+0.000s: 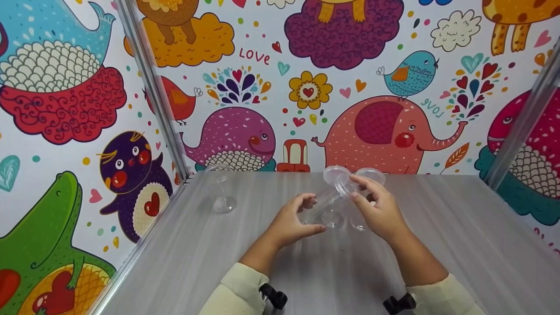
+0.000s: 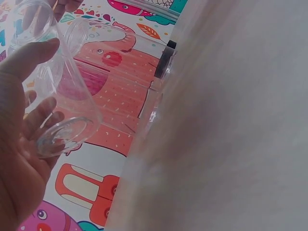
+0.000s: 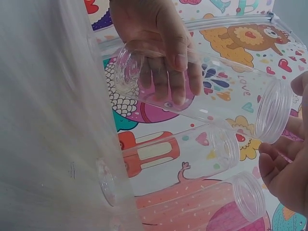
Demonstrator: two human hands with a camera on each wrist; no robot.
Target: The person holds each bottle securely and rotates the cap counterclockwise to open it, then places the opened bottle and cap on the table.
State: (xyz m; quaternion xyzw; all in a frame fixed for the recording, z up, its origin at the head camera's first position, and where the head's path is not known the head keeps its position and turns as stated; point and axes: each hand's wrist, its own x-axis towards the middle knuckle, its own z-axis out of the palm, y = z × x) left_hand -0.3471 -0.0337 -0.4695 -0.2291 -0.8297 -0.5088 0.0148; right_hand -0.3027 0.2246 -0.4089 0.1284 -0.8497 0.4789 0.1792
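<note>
A clear jar (image 3: 226, 98) with a threaded rim is held tilted between the two hands, its mouth toward the right hand. My left hand (image 1: 288, 221) grips it near the base, with the thumb on one side and the fingers behind the clear wall. At the rim, my right hand (image 1: 380, 210) holds the jar between thumb and fingers. Just behind stand two similar jars, a nearer one (image 3: 192, 150) and another (image 3: 211, 207), upright on the grey table (image 1: 210, 258). The held jar and the right hand partly cover them in the head view.
Another clear jar (image 1: 224, 204) stands apart at the table's back left. A small black thing (image 2: 165, 62) shows by the base of one standing jar. Printed panels (image 1: 262, 83) in metal frames (image 1: 153, 87) close off the back and sides.
</note>
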